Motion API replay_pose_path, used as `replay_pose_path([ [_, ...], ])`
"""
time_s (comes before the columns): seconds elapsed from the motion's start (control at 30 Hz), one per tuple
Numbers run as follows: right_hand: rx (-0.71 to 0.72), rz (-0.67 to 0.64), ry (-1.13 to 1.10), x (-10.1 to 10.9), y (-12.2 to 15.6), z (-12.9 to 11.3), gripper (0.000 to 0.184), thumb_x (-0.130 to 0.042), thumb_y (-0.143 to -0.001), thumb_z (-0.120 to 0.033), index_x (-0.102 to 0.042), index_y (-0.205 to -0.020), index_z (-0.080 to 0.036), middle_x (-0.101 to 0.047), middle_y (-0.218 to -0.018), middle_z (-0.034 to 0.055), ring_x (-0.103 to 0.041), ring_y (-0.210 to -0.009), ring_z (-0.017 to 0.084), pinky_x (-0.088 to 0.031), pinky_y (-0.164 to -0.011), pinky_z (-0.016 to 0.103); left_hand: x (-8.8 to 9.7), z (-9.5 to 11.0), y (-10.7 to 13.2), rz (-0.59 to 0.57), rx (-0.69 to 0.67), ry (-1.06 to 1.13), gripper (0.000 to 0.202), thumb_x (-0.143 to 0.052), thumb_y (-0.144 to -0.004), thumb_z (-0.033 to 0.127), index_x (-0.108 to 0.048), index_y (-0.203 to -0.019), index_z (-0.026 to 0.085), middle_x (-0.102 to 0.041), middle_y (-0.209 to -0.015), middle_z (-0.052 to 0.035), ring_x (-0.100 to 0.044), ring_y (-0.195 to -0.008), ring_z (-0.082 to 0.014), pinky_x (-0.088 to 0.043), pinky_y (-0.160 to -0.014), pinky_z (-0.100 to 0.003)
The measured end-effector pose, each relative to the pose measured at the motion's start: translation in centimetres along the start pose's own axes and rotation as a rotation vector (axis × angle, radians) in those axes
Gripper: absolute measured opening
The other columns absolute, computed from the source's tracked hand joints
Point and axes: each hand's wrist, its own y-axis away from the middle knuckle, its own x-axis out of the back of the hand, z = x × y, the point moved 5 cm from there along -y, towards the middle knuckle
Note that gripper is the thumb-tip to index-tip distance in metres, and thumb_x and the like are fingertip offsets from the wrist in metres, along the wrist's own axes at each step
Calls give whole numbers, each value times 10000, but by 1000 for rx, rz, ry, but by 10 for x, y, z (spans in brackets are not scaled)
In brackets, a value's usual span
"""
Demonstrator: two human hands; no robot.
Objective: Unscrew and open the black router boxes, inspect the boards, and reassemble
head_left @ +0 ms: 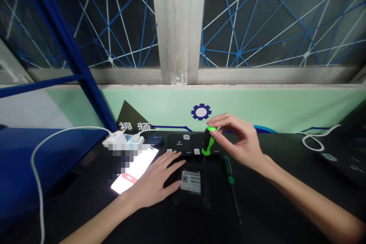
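My right hand (pixel 238 139) pinches the top of a green and black screwdriver (pixel 208 142). The screwdriver stands nearly upright, its thin shaft pointing down at the far right corner of a black box-shaped device (pixel 191 198). Whether the tip sits in a screw is too dark to tell. A white label with a QR code (pixel 191 181) covers part of the device's upper face. Fingers spread, my left hand (pixel 157 179) lies flat at the left side of the device. A second screwdriver, with a dark green handle (pixel 228 168), lies on the table to the right.
A lit phone (pixel 135 171) lies beside my left forearm. Behind it are a white power strip (pixel 126 141) with plugs and a white cable (pixel 36 152). Black boxes (pixel 178 145) stand behind the device. Another white cable (pixel 313 145) and a dark object (pixel 343 166) are at the right.
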Motion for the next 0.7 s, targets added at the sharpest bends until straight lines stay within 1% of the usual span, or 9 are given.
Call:
replay_pose_path([
  [0.1, -35, -2, -17, -1, 0, 0, 108, -676, -901, -187, -691, -1005, -210, -736, -1017, 79, -694, -850, 202, -583, -698, 359, 1, 0, 0, 9, -2, 1, 534, -497, -1029, 479, -350, -1529, 365, -326, -1611, -10, -278, -1483, -314, -351, -1146, -577],
  [0.23, -3, 15, -19, 0, -2, -3, 79, -686, -897, -207, -715, -970, -219, -733, -945, 64, -687, -821, 202, -580, -656, 350, 3, 1, 0, 34, -16, 18, 530, -518, -1021, 469, -375, -1519, 360, -350, -1599, -13, -306, -1471, -319, -355, -1147, -568],
  [0.4, 38, -12, -6, 0, -4, -6, 137, -626, -929, -189, -727, -1011, -231, -709, -927, 65, -654, -812, 197, -564, -679, 368, 2, 1, 0, 29, -22, 18, 532, -518, -1021, 466, -375, -1521, 355, -345, -1602, -18, -311, -1468, -324, -351, -1148, -569],
  [0.57, 44, -16, -30, -1, -4, -4, 157, -666, -895, -181, -729, -1030, -231, -676, -914, 52, -621, -733, 169, -557, -655, 358, 2, 1, 0, 11, -18, 3, 537, -501, -1028, 475, -352, -1530, 358, -328, -1609, -14, -297, -1474, -324, -343, -1148, -583],
  [0.63, 37, -28, -38, -1, -4, -4, 174, -661, -897, -186, -725, -1050, -235, -690, -967, 64, -643, -788, 183, -569, -665, 360, 2, 1, 0, 10, -17, 2, 538, -500, -1028, 478, -349, -1531, 362, -329, -1609, -13, -303, -1472, -321, -345, -1148, -582],
  [0.7, 27, -40, -34, -1, -4, -4, 189, -637, -912, -181, -726, -1068, -241, -715, -1025, 75, -667, -890, 209, -582, -701, 371, 2, 1, 0, 4, -6, 3, 534, -500, -1026, 483, -355, -1527, 368, -330, -1608, -7, -304, -1472, -319, -352, -1145, -581],
])
